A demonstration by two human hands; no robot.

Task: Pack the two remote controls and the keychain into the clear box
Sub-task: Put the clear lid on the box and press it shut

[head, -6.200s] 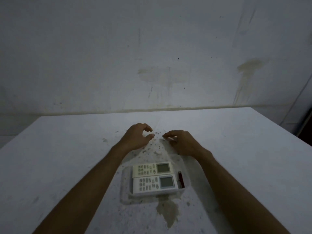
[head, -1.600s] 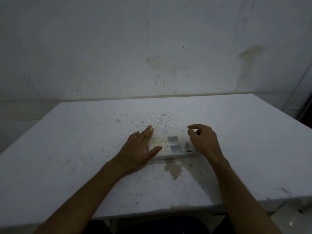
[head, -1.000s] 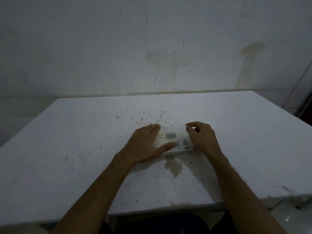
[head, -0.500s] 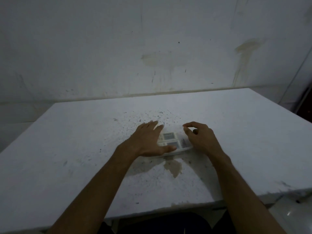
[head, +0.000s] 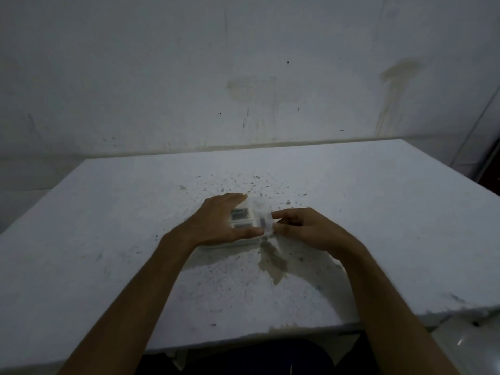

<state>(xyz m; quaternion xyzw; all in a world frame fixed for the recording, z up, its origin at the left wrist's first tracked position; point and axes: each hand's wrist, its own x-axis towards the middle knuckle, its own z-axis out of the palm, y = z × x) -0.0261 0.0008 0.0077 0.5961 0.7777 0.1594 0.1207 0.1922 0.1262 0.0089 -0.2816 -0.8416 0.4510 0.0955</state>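
Note:
The clear box (head: 230, 243) sits on the white table (head: 378, 226), with its lid on. Through the lid I see the grey screens of the two white remote controls, the far remote (head: 239, 213) and the near remote (head: 242, 226), lying side by side. The dark keychain (head: 262, 221) is a small blurred shape at the box's right end. My left hand (head: 219, 223) lies flat over the box's left half, thumb along the front edge. My right hand (head: 303, 230) pinches the box's right end with its fingertips.
A brown stain (head: 273, 262) marks the table just in front of the box, and dark specks (head: 251, 182) are scattered behind it. The table's front edge (head: 243, 345) is near my body. A stained wall (head: 249, 87) stands behind the table.
My left hand has slid further over the top of the box. My right hand has closed in from the right onto the box's end. The view has shifted slightly.

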